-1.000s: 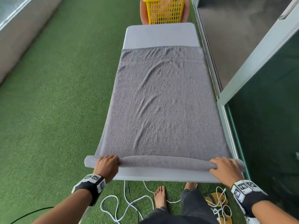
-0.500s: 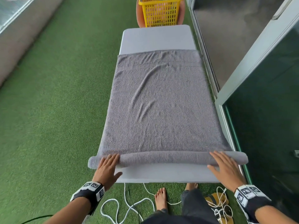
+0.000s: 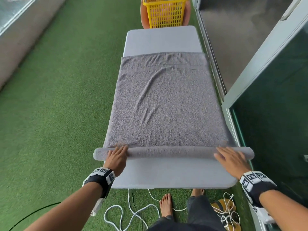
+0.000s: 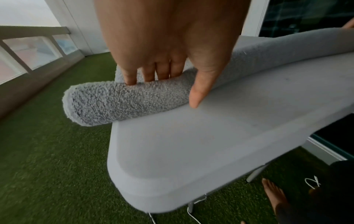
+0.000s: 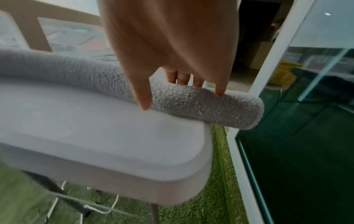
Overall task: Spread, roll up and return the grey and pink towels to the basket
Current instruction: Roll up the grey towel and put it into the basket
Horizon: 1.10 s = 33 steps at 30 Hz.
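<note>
Towel, grey terry [image 3: 166, 104], lies flat along light grey plastic counter [image 3: 166, 174], near edge now wound into thicker roll [image 3: 171, 151] sitting further up counter than second ago; more bare counter shows behind it. Rolling underway, most of length still flat. Left hand [image 3: 116, 156] and right hand [image 3: 230, 158] lie atop roll near its overhanging ends, fingers spread straight, pressing, not gripping. Yellow lattice plastic basket [image 3: 165, 14] well apart beyond far end.

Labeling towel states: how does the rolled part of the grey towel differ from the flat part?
The rolled part is a tight tube overhanging both table sides; the flat part lies spread and wrinkled. The left hand and right hand press the rolled part; the flat part is untouched. Same grey terry.
</note>
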Each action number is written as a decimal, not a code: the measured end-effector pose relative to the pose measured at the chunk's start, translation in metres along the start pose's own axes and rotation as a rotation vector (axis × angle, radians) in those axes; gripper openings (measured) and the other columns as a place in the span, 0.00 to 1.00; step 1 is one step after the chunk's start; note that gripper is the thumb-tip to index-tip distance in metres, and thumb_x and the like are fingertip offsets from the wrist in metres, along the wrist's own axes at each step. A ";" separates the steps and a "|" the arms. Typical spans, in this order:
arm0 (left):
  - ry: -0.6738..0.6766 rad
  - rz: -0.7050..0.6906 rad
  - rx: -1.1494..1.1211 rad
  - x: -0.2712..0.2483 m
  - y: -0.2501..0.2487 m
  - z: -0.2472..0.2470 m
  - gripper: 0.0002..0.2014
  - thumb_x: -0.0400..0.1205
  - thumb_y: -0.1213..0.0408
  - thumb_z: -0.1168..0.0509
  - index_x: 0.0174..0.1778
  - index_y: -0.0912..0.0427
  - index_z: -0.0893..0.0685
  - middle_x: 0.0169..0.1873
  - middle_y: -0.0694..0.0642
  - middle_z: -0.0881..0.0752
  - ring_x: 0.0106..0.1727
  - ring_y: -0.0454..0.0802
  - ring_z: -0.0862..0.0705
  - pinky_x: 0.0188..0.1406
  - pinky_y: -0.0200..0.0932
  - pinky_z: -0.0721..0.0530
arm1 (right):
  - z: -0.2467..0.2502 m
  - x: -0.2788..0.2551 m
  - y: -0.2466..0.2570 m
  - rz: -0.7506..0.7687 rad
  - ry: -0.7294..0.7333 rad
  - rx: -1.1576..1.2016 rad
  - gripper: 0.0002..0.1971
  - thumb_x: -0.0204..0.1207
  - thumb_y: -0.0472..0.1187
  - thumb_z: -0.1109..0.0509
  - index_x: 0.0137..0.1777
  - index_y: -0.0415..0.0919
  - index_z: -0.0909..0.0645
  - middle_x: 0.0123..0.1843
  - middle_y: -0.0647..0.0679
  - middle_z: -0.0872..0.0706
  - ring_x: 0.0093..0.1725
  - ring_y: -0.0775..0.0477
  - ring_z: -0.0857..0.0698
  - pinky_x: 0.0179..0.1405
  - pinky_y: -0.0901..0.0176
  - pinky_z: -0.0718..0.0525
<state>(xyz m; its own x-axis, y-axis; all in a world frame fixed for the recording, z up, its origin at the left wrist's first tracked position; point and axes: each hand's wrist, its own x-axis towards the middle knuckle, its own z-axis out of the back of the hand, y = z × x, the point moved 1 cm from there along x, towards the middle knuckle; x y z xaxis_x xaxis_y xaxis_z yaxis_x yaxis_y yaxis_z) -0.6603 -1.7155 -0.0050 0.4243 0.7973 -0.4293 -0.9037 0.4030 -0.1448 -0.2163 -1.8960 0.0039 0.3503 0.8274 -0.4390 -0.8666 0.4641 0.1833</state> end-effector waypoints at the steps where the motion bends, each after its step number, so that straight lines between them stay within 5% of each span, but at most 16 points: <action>1: 0.025 -0.012 0.020 -0.003 -0.001 -0.006 0.29 0.84 0.60 0.50 0.84 0.56 0.41 0.82 0.55 0.36 0.83 0.57 0.40 0.81 0.60 0.47 | -0.007 -0.004 -0.002 -0.006 0.050 -0.042 0.29 0.85 0.59 0.44 0.84 0.54 0.41 0.85 0.59 0.39 0.85 0.51 0.42 0.83 0.41 0.51; 3: -0.015 -0.019 0.031 -0.010 -0.002 -0.015 0.34 0.77 0.62 0.33 0.81 0.57 0.33 0.78 0.54 0.29 0.79 0.56 0.33 0.80 0.56 0.43 | -0.018 -0.011 -0.003 -0.017 0.033 -0.109 0.33 0.79 0.56 0.34 0.82 0.55 0.40 0.84 0.56 0.36 0.83 0.50 0.39 0.83 0.41 0.45; 6: -0.127 0.000 -0.011 -0.022 -0.006 -0.019 0.28 0.65 0.70 0.24 0.63 0.58 0.15 0.59 0.57 0.13 0.62 0.59 0.16 0.67 0.54 0.25 | -0.023 -0.022 0.003 -0.060 -0.017 -0.122 0.30 0.74 0.49 0.29 0.76 0.55 0.33 0.77 0.56 0.26 0.77 0.50 0.30 0.77 0.47 0.37; 9: -0.122 0.007 0.028 -0.040 -0.012 -0.027 0.22 0.61 0.66 0.20 0.51 0.56 0.13 0.46 0.53 0.11 0.49 0.58 0.12 0.54 0.53 0.18 | -0.034 -0.039 0.003 -0.086 -0.046 -0.115 0.29 0.67 0.44 0.22 0.68 0.55 0.26 0.69 0.57 0.19 0.71 0.49 0.24 0.73 0.45 0.33; 13: -0.070 -0.030 0.101 -0.066 -0.013 -0.041 0.27 0.46 0.63 0.15 0.39 0.51 0.15 0.34 0.47 0.14 0.35 0.50 0.14 0.37 0.48 0.16 | -0.052 -0.064 -0.006 -0.070 -0.057 -0.041 0.28 0.55 0.39 0.14 0.54 0.55 0.19 0.54 0.56 0.12 0.57 0.46 0.16 0.60 0.41 0.26; 16: -0.031 -0.049 0.103 -0.068 -0.008 -0.039 0.19 0.54 0.57 0.19 0.39 0.49 0.15 0.35 0.45 0.14 0.38 0.50 0.15 0.41 0.48 0.18 | -0.041 -0.066 -0.005 -0.076 -0.009 -0.142 0.20 0.67 0.51 0.21 0.58 0.62 0.20 0.57 0.64 0.16 0.60 0.54 0.21 0.67 0.47 0.32; 19: -0.070 -0.086 0.083 -0.050 -0.003 -0.024 0.11 0.74 0.53 0.30 0.50 0.50 0.15 0.49 0.47 0.14 0.53 0.51 0.18 0.61 0.50 0.26 | -0.026 -0.049 -0.008 -0.053 -0.057 -0.119 0.14 0.76 0.50 0.32 0.62 0.61 0.20 0.64 0.62 0.18 0.66 0.54 0.24 0.73 0.46 0.37; 23: -0.226 -0.053 -0.003 -0.034 0.001 -0.019 0.22 0.82 0.57 0.43 0.72 0.60 0.23 0.68 0.57 0.18 0.68 0.57 0.20 0.72 0.62 0.29 | -0.019 -0.036 -0.005 -0.049 -0.163 0.090 0.22 0.86 0.53 0.42 0.79 0.53 0.29 0.82 0.58 0.31 0.82 0.52 0.35 0.81 0.40 0.54; 25: -0.154 -0.097 0.027 -0.038 -0.001 -0.026 0.29 0.80 0.50 0.35 0.75 0.59 0.25 0.71 0.55 0.21 0.72 0.56 0.22 0.74 0.64 0.30 | -0.027 -0.039 -0.005 -0.044 -0.025 0.024 0.28 0.84 0.59 0.42 0.82 0.55 0.37 0.83 0.61 0.36 0.84 0.54 0.42 0.82 0.42 0.59; 27: -0.052 -0.101 0.044 -0.044 -0.005 -0.030 0.36 0.66 0.53 0.20 0.70 0.59 0.20 0.64 0.56 0.15 0.64 0.58 0.17 0.69 0.62 0.25 | -0.032 -0.045 -0.006 -0.039 0.028 -0.108 0.32 0.79 0.56 0.33 0.82 0.57 0.38 0.82 0.60 0.34 0.83 0.53 0.39 0.83 0.39 0.53; 29: -0.017 -0.073 0.088 -0.045 -0.009 -0.027 0.32 0.55 0.61 0.17 0.56 0.56 0.16 0.49 0.53 0.11 0.49 0.57 0.12 0.55 0.57 0.17 | -0.026 -0.042 -0.002 -0.042 0.037 -0.171 0.28 0.75 0.48 0.29 0.74 0.60 0.32 0.75 0.60 0.26 0.75 0.53 0.30 0.80 0.44 0.44; 31: -0.060 -0.078 0.058 -0.036 -0.010 -0.018 0.20 0.64 0.61 0.21 0.50 0.52 0.17 0.46 0.49 0.12 0.48 0.54 0.14 0.53 0.54 0.19 | -0.013 -0.031 0.002 -0.034 0.071 -0.180 0.20 0.75 0.45 0.31 0.65 0.62 0.27 0.68 0.63 0.21 0.69 0.54 0.27 0.78 0.45 0.42; 33: -0.090 -0.094 0.092 -0.017 -0.009 -0.003 0.10 0.79 0.57 0.33 0.56 0.50 0.19 0.54 0.47 0.14 0.55 0.50 0.18 0.62 0.50 0.27 | 0.002 -0.012 0.006 -0.036 0.100 -0.183 0.17 0.78 0.45 0.35 0.65 0.62 0.25 0.69 0.60 0.20 0.69 0.52 0.26 0.77 0.43 0.44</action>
<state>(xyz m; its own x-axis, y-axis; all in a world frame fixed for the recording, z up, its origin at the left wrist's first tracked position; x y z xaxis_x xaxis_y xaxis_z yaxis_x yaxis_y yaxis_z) -0.6596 -1.7343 0.0011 0.5138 0.7896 -0.3354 -0.8525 0.5139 -0.0961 -0.2248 -1.9031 0.0120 0.3533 0.7717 -0.5289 -0.9074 0.4203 0.0071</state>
